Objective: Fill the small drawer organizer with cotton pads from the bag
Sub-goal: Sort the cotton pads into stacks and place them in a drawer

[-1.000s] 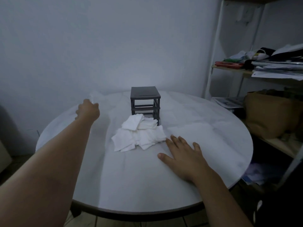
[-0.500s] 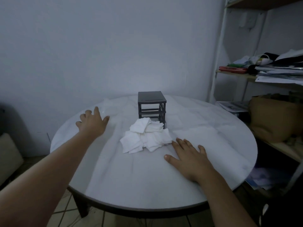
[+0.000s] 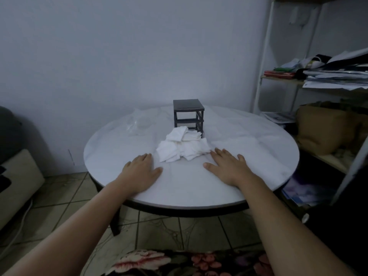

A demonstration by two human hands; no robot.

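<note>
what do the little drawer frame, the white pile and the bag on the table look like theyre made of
Drawer organizer: probably matte dark plastic; thin, uniform rails and flat top.
Cotton pads: soft white fibrous material, cotton by the look; limp, creased squares slumped in a heap.
Bag: thin clear plastic film; see-through, crinkled, faint glints.

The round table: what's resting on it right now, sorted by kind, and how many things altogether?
Dark drawer organizer: 1
Heap of white cotton pads: 1 (single pads cannot be counted)
Clear plastic bag: 1
Hands lying flat, left hand and right hand: 2
Total on the table: 5
</note>
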